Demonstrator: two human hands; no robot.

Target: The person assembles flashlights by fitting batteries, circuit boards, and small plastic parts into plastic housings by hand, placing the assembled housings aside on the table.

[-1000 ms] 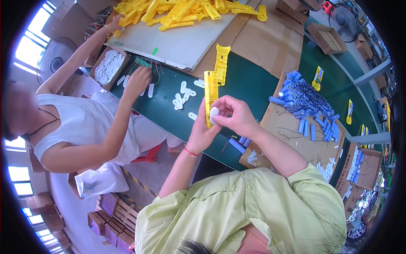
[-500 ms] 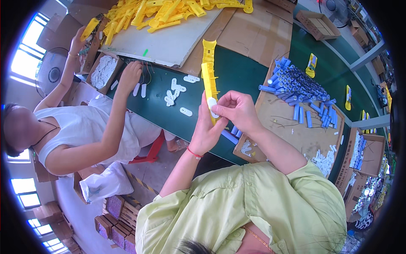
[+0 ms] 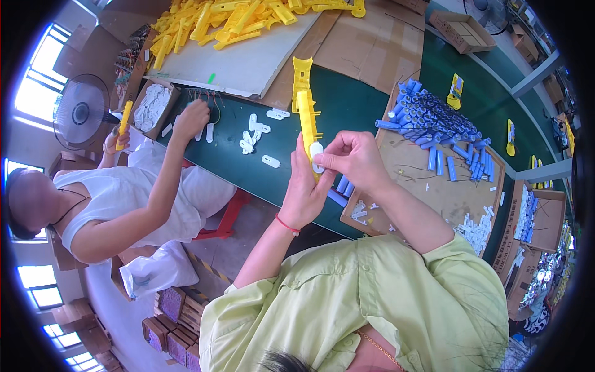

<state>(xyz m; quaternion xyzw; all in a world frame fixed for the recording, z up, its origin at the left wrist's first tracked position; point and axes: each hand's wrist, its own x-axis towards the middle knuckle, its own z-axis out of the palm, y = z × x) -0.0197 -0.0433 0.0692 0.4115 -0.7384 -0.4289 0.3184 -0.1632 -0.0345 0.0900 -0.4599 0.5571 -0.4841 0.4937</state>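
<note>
My left hand [image 3: 302, 189] is closed around the lower end of a long yellow plastic housing [image 3: 305, 111], which stands up from the grip with its ribbed inner side showing. A small white oval plastic piece [image 3: 316, 149] lies against the housing's lower end. My right hand [image 3: 356, 160] pinches that white piece between thumb and forefinger, pressed close to the left hand. Several similar white oval pieces [image 3: 253, 131] lie on the green table to the left of the housing.
Across the left side a co-worker [image 3: 124, 204] holds a yellow housing [image 3: 124, 124] beside a box of white pieces [image 3: 152, 106]. Yellow housings [image 3: 229, 22] are heaped at the back. To the right, blue cylindrical cells [image 3: 434, 118] with wires are piled on a cardboard tray [image 3: 403, 198].
The co-worker's raised hand has come down toward their body with a yellow housing. My hands stay nearly in place, both still on the housing and white piece.
</note>
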